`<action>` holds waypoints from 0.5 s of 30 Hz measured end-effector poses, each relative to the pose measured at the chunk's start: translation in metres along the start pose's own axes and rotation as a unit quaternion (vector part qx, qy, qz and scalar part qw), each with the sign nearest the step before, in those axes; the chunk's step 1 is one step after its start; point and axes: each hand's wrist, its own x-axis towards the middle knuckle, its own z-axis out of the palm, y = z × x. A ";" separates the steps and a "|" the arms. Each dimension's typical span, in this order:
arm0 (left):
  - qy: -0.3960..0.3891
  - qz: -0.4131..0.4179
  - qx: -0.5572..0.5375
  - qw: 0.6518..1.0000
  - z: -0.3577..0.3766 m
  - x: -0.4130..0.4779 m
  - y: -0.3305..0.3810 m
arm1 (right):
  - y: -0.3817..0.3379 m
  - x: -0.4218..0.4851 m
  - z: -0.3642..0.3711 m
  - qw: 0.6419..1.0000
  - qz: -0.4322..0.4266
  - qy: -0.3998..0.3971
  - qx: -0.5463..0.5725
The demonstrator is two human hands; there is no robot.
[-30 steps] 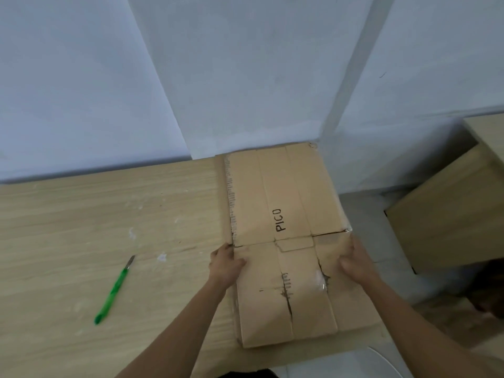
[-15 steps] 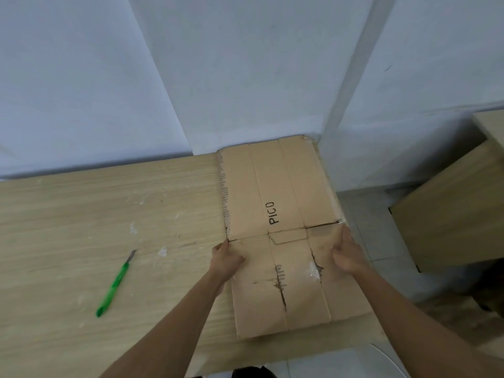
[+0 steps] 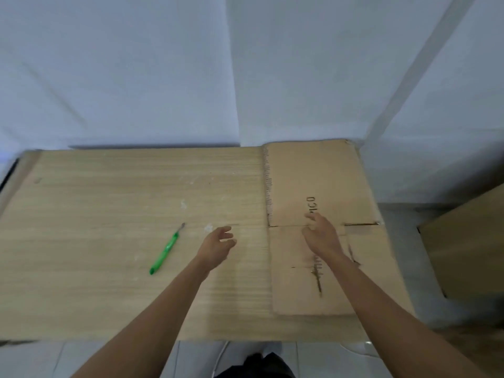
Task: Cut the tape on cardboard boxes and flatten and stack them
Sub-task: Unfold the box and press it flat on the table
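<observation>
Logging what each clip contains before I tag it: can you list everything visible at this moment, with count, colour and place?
Light wooden table: one, pale oak, across the middle of the view.
Flattened brown cardboard box: one plainly seen, brown with dark print, flat on the table's right end; whether more lie beneath cannot be told.
Green-handled cutter: one, green with a grey tip, on the table left of both hands.
Wooden cabinet: one, light brown, on the floor right of the table.
Wall: white, behind the table.
Tiled floor: pale grey, below and right of the table.
Left hand: open, above bare table, holds nothing.
Right hand: open, fingers spread over the box's middle; contact unclear.
</observation>
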 end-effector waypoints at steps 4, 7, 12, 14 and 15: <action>0.044 0.040 -0.009 0.998 -0.077 -0.028 -0.025 | -0.070 -0.026 0.057 0.995 -0.053 -0.087 -0.019; 0.087 0.059 -0.014 0.994 -0.142 -0.058 -0.054 | -0.121 -0.050 0.108 0.986 -0.083 -0.135 -0.047; 0.152 0.035 -0.063 0.986 -0.256 -0.112 -0.130 | -0.197 -0.111 0.206 0.973 -0.127 -0.181 -0.059; 0.177 0.028 -0.079 0.981 -0.300 -0.133 -0.159 | -0.226 -0.135 0.246 0.969 -0.140 -0.192 -0.060; 0.190 0.025 -0.087 0.978 -0.322 -0.143 -0.173 | -0.240 -0.146 0.265 0.968 -0.145 -0.194 -0.059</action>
